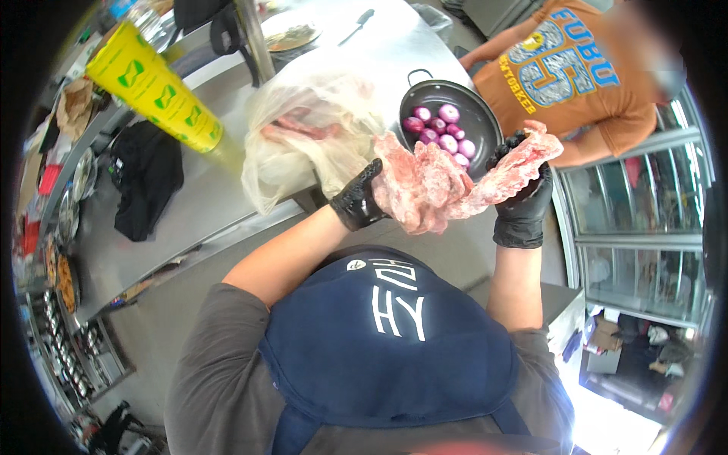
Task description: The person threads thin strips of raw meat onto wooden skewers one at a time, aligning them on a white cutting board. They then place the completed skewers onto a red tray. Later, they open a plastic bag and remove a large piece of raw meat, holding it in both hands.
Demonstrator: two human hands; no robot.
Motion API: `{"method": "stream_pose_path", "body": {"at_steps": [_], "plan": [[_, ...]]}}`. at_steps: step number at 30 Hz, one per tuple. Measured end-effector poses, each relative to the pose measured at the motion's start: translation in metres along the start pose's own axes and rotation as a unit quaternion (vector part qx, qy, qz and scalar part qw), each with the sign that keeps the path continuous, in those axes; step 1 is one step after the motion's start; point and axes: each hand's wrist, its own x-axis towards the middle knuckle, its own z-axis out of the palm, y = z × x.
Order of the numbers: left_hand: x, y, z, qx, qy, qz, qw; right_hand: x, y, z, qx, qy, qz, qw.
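Both my hands, in black gloves, hold up a large piece of raw, pinkish meat (428,186) in front of my apron. My left hand (359,199) is closed on its left edge. At the other end, my right hand (525,186) grips a long strip of the meat that rises past the fingers. Just beyond my left hand, a translucent plastic bag (288,171) lies on the metal table with more raw meat (303,127) inside. Behind the held meat stands a dark pan (485,121) with several peeled red onions (447,114); its near side is partly hidden.
A co-worker in a brown T-shirt (546,68) stands at the far right of the table. A knife (358,26) and a plate (292,36) lie toward the back. To the left are a yellow-green patterned roll (155,87) and black cloth (148,182). Glass-doored fridges (637,205) line the right.
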Motion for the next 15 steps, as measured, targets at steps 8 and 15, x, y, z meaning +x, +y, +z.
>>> {"method": "stream_pose_path", "body": {"at_steps": [8,15], "plan": [[-0.028,-0.017,0.010,0.365,0.216,-0.038,0.905,-0.097,0.009,0.006,0.017,0.310,-0.016,0.951],[-0.053,-0.037,0.002,0.329,0.192,-0.154,0.912,-0.175,0.009,0.083,-0.006,0.382,-0.057,0.922]]}}
